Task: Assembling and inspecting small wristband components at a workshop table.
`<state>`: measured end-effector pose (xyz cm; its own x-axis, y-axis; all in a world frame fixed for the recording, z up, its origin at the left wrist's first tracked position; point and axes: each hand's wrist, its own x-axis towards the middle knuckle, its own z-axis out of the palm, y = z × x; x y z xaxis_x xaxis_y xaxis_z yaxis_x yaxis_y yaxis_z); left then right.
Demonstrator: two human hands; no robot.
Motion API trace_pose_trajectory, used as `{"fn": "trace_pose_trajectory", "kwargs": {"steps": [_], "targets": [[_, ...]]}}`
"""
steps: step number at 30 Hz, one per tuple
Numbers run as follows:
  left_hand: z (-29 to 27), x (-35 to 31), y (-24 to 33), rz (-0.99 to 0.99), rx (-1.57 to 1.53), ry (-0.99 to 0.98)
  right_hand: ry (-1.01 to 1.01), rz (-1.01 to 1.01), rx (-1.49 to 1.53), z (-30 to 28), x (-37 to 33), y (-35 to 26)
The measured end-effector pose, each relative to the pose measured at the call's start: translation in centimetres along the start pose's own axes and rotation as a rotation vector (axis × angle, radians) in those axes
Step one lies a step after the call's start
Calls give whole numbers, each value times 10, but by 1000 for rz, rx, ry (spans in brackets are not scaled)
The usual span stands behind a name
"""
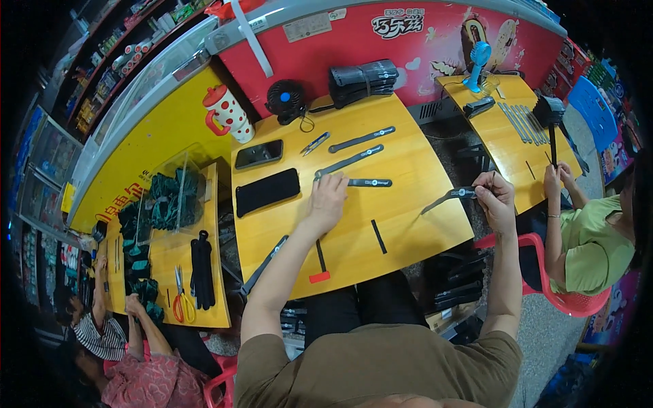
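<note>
On the yellow table (pixel 408 146), my left hand (pixel 327 202) has its fingers bent and pressed together at the end of a dark strap (pixel 371 182) with a white printed mark. Held out over the table's right edge, my right hand (pixel 496 198) pinches another black strap (pixel 449 195), which droops toward the left. Two similar straps, one farther back (pixel 362 139) and one nearer (pixel 350 161), lie just beyond my left hand. Beside my left forearm rests one more strap (pixel 265 264). A thin black strip (pixel 379 236) and a red-ended strip (pixel 320 276) lie close to me.
A phone (pixel 259 154), a black pouch (pixel 268 192), snips (pixel 315 143), a small fan (pixel 286 100), a spotted tumbler (pixel 228 112) and a bundle of straps (pixel 364 81) fill the table's left and back. People work at side tables, left (pixel 213 258) and right (pixel 500 146).
</note>
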<state>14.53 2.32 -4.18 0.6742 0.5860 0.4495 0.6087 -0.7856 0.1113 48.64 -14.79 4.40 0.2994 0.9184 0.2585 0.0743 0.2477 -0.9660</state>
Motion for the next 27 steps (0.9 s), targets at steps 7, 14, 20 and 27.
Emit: {"fn": "trace_pose_trajectory", "kwargs": {"steps": [7, 14, 20, 27], "targets": [[13, 2, 3, -3, -112, -105, 128, 29, -67, -21, 25, 43], [11, 5, -8, 25, -159, -90, 169, -36, 196, 25, 88, 37], [7, 6, -8, -23, -207, -77, 121, 36, 142, 21, 95, 73], [6, 3, -12, -11, -229, -82, 101, 100, -449, 4, 81, 151]]}}
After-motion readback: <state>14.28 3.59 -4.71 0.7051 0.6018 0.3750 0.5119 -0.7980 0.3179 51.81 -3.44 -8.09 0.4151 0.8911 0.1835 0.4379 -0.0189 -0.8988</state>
